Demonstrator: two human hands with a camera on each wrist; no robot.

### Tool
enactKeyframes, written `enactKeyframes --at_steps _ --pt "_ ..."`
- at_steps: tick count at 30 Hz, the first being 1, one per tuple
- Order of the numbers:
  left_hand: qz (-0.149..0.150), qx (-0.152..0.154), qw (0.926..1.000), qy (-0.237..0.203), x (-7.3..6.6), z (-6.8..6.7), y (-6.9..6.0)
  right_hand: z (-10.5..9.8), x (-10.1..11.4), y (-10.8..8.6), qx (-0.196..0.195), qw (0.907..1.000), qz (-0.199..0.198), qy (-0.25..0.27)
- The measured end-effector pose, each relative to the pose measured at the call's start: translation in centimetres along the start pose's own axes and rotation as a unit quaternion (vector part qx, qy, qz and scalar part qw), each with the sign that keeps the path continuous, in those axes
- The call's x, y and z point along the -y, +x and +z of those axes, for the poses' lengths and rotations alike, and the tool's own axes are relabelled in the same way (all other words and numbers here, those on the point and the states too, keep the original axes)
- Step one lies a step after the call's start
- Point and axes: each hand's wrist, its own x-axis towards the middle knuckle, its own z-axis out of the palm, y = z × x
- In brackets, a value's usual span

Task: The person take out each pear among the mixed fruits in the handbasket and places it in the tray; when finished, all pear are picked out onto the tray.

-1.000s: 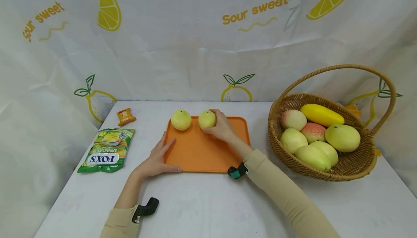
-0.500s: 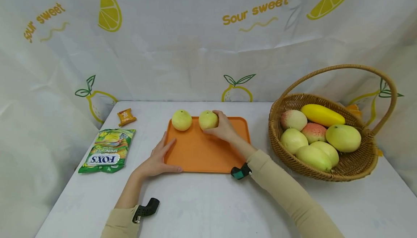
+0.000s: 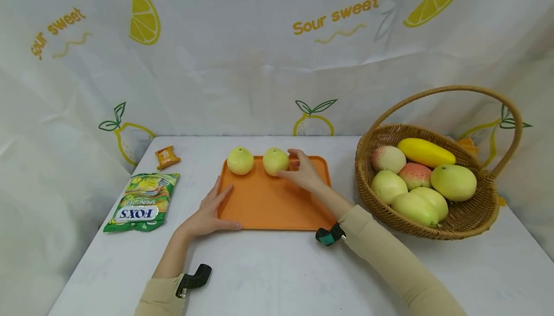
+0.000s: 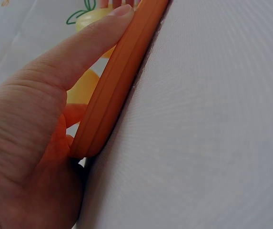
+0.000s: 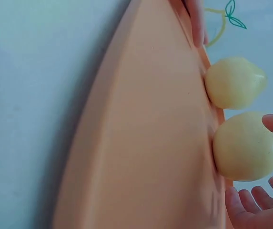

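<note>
Two round pale yellow-green fruits stand on the far part of an orange tray (image 3: 268,205): the left fruit (image 3: 240,161) and the right fruit (image 3: 275,162), a small gap between them. My right hand (image 3: 305,171) is beside the right fruit, fingers spread; in the right wrist view its fingertips (image 5: 236,202) stand clear of the fruit, and whether the thumb touches it I cannot tell. My left hand (image 3: 209,212) rests spread at the tray's near left corner. In the left wrist view its thumb (image 4: 86,45) lies straight along the rim.
At the right stands a wicker basket (image 3: 489,210) with a tall handle, holding several fruits, among them a long yellow one (image 3: 426,152) and a reddish peach (image 3: 415,175). On the left lie a green Fox's candy bag (image 3: 143,202) and a small orange packet (image 3: 167,157).
My right hand has let go of the right fruit and drawn back slightly to the right, its fingers opening. That fruit stays on the tray. The left hand has not moved.
</note>
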Motion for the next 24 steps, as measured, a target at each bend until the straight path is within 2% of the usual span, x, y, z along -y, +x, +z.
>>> enactKeyframes --at_steps 7,18,24 --pt "-0.003 0.001 1.0 0.005 -0.1 0.1 -0.1 -0.8 0.4 -1.7 0.003 0.9999 -0.01 0.013" --pt "-0.009 0.004 0.9999 0.007 -0.1 -0.1 -0.1 -2.8 0.9 -4.8 0.04 0.9986 -0.013 0.031" --pt "-0.001 0.005 0.9999 0.011 0.0 -0.1 0.0 -4.2 1.5 -6.7 0.063 0.9972 -0.013 0.039"
